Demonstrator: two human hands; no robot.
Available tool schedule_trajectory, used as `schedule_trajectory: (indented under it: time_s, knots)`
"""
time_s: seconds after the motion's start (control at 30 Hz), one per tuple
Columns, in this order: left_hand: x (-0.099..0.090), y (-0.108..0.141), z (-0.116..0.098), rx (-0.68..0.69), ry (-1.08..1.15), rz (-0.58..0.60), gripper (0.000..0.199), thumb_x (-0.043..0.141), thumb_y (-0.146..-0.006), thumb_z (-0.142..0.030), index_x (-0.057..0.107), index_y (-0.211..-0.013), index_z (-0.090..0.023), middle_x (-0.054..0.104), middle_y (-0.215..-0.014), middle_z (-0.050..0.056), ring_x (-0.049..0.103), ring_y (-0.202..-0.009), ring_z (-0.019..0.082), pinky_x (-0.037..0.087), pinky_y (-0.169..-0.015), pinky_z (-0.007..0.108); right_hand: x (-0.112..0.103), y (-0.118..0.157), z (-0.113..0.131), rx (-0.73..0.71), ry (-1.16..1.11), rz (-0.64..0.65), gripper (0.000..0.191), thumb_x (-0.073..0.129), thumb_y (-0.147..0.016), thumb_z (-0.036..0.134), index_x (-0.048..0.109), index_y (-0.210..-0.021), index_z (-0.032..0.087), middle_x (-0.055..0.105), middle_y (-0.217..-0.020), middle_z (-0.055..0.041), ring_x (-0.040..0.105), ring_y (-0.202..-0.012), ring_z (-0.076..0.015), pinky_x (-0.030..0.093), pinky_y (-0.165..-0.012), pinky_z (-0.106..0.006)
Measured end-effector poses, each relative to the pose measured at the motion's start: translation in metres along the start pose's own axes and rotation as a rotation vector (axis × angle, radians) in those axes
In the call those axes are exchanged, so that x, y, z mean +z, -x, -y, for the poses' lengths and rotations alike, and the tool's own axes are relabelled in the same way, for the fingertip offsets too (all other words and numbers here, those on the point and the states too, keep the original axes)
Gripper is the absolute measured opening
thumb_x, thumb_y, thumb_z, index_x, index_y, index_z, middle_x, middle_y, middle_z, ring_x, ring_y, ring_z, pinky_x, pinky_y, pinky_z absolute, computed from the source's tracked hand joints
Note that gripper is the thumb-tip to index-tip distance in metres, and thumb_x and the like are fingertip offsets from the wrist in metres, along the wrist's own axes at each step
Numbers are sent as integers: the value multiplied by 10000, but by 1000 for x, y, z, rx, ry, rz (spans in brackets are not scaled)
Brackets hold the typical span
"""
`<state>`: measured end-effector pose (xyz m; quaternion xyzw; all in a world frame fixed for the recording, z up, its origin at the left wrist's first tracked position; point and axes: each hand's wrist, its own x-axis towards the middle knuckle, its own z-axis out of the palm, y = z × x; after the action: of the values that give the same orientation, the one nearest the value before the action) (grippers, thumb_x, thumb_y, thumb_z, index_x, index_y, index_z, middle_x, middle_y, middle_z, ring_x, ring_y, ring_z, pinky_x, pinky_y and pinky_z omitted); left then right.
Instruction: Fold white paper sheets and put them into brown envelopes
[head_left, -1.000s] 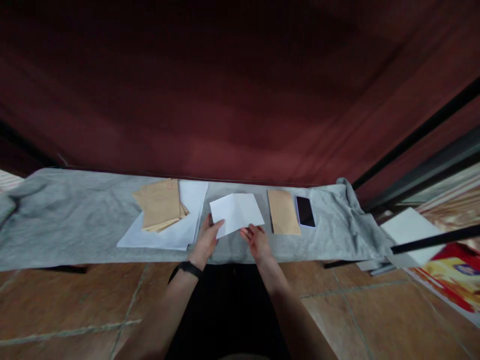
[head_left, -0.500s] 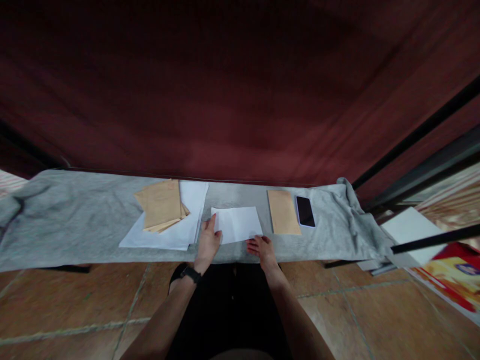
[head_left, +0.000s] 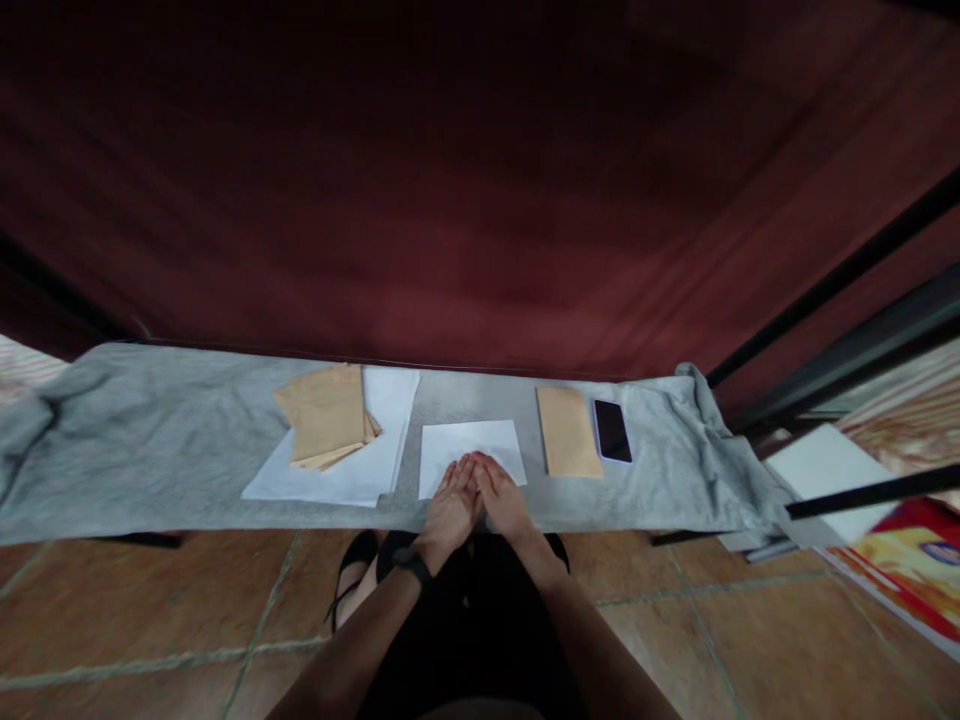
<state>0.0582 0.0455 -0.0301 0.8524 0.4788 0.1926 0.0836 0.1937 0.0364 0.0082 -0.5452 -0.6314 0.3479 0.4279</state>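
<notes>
A folded white paper (head_left: pixel 469 438) lies flat on the grey cloth in front of me. Both hands rest on its near half with the fingertips meeting near its middle. My left hand (head_left: pixel 452 505) lies flat with its fingers stretched out, and my right hand (head_left: pixel 504 497) lies flat against it, partly over its fingertips. Neither hand grips anything. To the left, several brown envelopes (head_left: pixel 328 412) are fanned on larger white sheets (head_left: pixel 390 440). On the right are another brown envelope (head_left: pixel 568 432) and a phone (head_left: pixel 613 431) with a dark screen.
The grey cloth (head_left: pixel 172 430) covers a long narrow surface. A dark red curtain (head_left: pixel 450 250) hangs behind it. Black bars (head_left: pixel 870 492) and a white box-like object (head_left: pixel 825 462) stand at the right, with a red and yellow package (head_left: pixel 915 550) below.
My hands have come together from the paper's left edge and lower right corner onto its near middle. The paper now lies flatter and straighter.
</notes>
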Motion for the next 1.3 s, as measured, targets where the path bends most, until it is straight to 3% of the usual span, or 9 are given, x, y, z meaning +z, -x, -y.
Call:
schedule_trajectory:
  time_s: [0.17, 0.37, 0.63, 0.83, 1.13, 1.3]
  knots:
    - [-2, 7, 6, 74, -41, 51, 488, 422, -949, -252, 498, -1382, -41, 535, -1427, 222, 436, -1397, 271, 302, -1195, 472, 15, -19, -15, -164, 358, 170, 455, 283, -1049, 330, 578, -1364, 187, 564, -1429, -98, 467, -1375, -185, 310, -1196, -442]
    - [-15, 15, 12, 114, -114, 39, 502, 396, -993, -378, 505, -1395, -99, 526, -1451, 177, 467, -1376, 251, 344, -1172, 463, 19, -42, -25, -171, 584, 228, 461, 286, -1056, 330, 475, -1453, 194, 419, -1535, -70, 354, -1448, -191, 244, -1217, -435]
    - [-22, 21, 13, 157, -87, 58, 467, 383, -999, -358, 514, -1407, -171, 537, -1456, 117, 459, -1383, 210, 294, -1200, 446, 17, -58, -36, -181, 698, 186, 489, 351, -1039, 333, 382, -1510, 202, 350, -1571, -76, 281, -1482, -231, 173, -1223, -475]
    - [-18, 21, 22, 62, -70, 53, 450, 384, -979, -256, 515, -1398, -155, 535, -1456, 124, 474, -1372, 204, 381, -1151, 413, 11, -48, -45, -145, 742, 95, 528, 371, -1027, 336, 338, -1531, 183, 297, -1593, -93, 277, -1481, -264, 177, -1213, -502]
    - [-33, 26, 51, 107, -1, 103, 600, 308, -843, -57, 580, -1323, -292, 560, -1443, 48, 508, -1344, 207, 411, -1115, 412, -2, -33, -48, -112, 694, -12, 534, 398, -1012, 355, 377, -1516, 182, 323, -1587, -108, 299, -1471, -267, 203, -1203, -486]
    - [-35, 29, 55, 132, -48, 130, 618, 287, -825, -33, 582, -1323, -249, 555, -1444, 87, 489, -1360, 220, 414, -1110, 416, -4, -24, -47, -104, 698, -39, 533, 403, -1009, 342, 391, -1507, 153, 332, -1578, -138, 315, -1463, -280, 225, -1193, -497]
